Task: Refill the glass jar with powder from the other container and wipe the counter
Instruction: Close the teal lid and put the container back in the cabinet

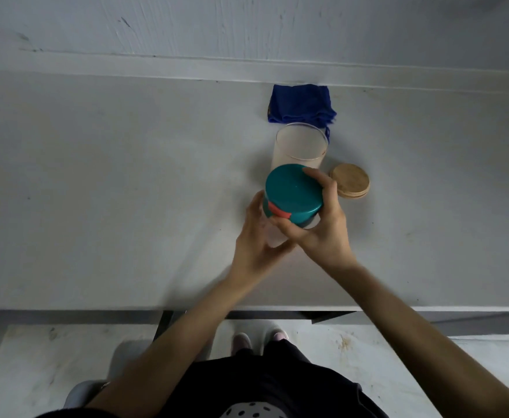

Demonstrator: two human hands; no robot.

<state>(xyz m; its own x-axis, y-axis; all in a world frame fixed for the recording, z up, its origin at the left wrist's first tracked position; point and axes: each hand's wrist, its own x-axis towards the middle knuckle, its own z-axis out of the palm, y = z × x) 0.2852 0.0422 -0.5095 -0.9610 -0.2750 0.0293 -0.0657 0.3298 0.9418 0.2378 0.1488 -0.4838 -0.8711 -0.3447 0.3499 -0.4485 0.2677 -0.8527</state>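
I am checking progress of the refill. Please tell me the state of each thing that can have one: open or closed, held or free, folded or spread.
Glass jar: open, upright, holding pale powder.
Wooden lid: off, lying flat beside the jar.
Teal-lidded container: closed, held.
Left hand: grips the container's body.
Right hand: grips the teal lid.
Blue cloth: folded, untouched.

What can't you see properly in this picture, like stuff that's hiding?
Head view:
- Body of the container: mostly hidden by the left hand, the right hand and its own teal lid; powder level inside cannot be told.
- Lower part of the glass jar: hidden behind the teal lid.
- Near edge of the blue cloth: partly behind the jar rim.
- Underside of the wooden lid: faces the counter.
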